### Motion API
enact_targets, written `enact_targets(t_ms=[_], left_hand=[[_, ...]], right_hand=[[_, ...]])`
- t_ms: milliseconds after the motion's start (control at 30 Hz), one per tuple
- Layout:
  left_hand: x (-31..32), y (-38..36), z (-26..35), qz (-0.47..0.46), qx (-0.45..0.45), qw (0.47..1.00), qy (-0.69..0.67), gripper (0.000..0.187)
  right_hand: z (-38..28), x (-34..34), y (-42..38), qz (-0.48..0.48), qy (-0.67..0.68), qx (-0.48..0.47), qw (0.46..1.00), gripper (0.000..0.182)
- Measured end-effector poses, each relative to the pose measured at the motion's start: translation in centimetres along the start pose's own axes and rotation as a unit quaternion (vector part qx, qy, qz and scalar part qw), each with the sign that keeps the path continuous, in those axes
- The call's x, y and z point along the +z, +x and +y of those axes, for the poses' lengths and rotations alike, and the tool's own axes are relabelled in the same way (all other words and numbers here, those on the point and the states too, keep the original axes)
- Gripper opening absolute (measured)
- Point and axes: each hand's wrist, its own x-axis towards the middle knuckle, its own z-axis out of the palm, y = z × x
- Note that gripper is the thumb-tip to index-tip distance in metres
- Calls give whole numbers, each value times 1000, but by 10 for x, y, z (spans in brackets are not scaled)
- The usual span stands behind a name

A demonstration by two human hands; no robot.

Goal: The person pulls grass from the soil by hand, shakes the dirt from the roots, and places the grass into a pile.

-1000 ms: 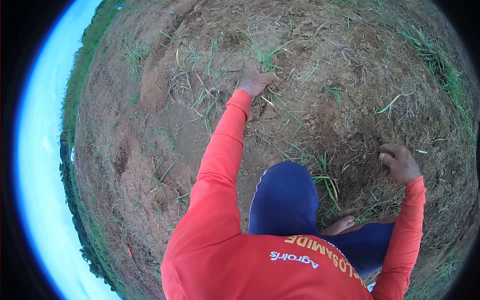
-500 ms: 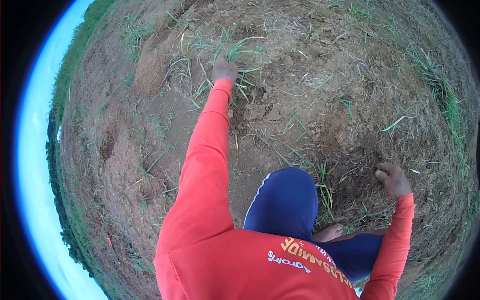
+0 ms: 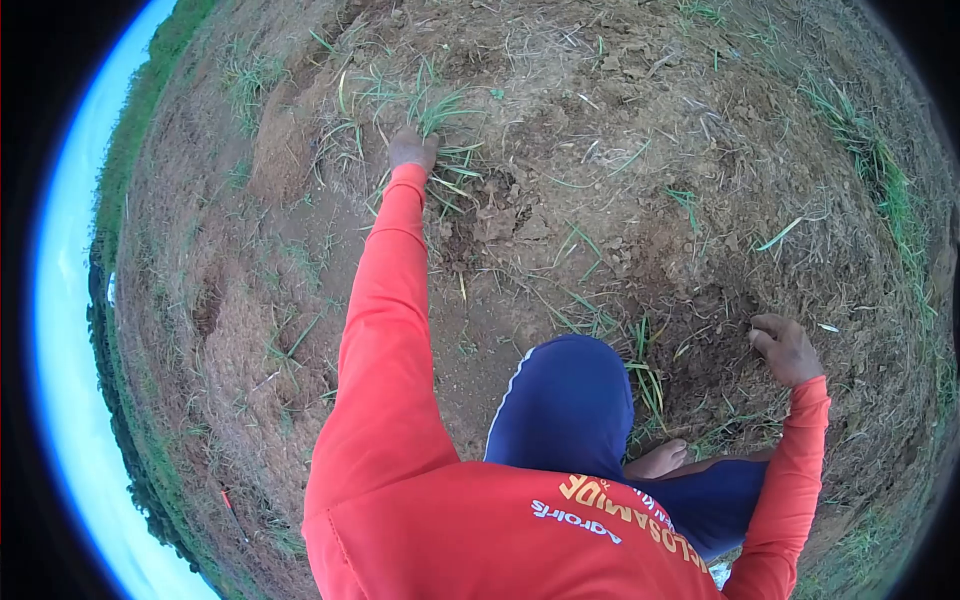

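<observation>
My left hand (image 3: 412, 150) is stretched far forward, low over the soil, closed at the base of a green grass tuft (image 3: 437, 108). Its fingertips are hidden behind the back of the hand, and blades stick out past it. To the right of my knee, my right hand (image 3: 787, 350) hovers at a patch of dark loosened soil (image 3: 715, 335). Its fingers are curled with the thumb close to them; whatever they may hold is too small to make out.
My bent knee (image 3: 565, 400) and bare foot (image 3: 660, 459) are close in front. Long grass blades (image 3: 645, 370) grow beside the knee. A denser grass strip (image 3: 880, 165) runs along the right. Far left on the ground lies a small orange-red object (image 3: 226, 498).
My left hand has shifted slightly left and back with the grass blades now more bunched beside it. My right hand stays almost in place. The view has shifted a little.
</observation>
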Motion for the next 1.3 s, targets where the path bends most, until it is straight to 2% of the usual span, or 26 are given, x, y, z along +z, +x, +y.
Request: enact_targets(t_ms=[33,133,233,333,433,533,600,733,867,933,967,1000,1033,1067,1100,1267,1300], left_hand=[[-3,-4,7,-13,3,999,43,58],[-3,1,8,-32,-31,999,32,58],[2,2,9,2,-27,999,29,56],[5,4,-1,21,14,999,39,51],[-29,-5,6,44,-11,999,-28,52],[-72,-15,15,-13,-3,997,-81,52],[-99,-25,19,-22,4,985,-171,48],[-122,-41,12,-52,-14,915,-401,35],[-149,-59,13,-92,-48,848,-519,28],[-161,-67,15,-95,-65,827,-550,26],[-161,-70,17,-80,-96,778,-616,37],[-153,-63,8,-80,-93,877,-466,44],[-149,-60,2,-84,-91,947,-298,51],[-145,-60,-6,-84,-82,986,-119,58],[-138,-68,-13,-85,-80,982,-149,70],[-60,-87,-14,-187,-61,975,-104,64],[-34,-86,-17,-182,-99,970,-125,66]], right_hand=[[2,0,0,-5,3,1,1000,41],[6,3,0,-3,3,12,1000,40],[5,4,1,8,2,4,1000,39],[6,1,0,11,6,-11,1000,39],[4,-1,-2,4,6,-5,1000,38],[4,-3,1,-8,23,12,1000,38],[2,-4,5,-4,28,14,999,38],[-2,-3,10,-7,29,8,1000,39],[-11,-7,5,-6,14,-7,1000,40],[-6,-5,3,1,7,-16,1000,40],[-7,-5,5,0,23,-14,1000,40],[-7,-6,7,-3,37,-8,999,40],[-4,-6,2,-14,48,1,999,41],[-1,-4,-4,-19,39,-6,999,41],[0,-4,-2,-14,34,-21,999,41],[-6,-6,-9,0,33,-17,999,41],[-6,-5,-8,-2,32,-18,999,42]])
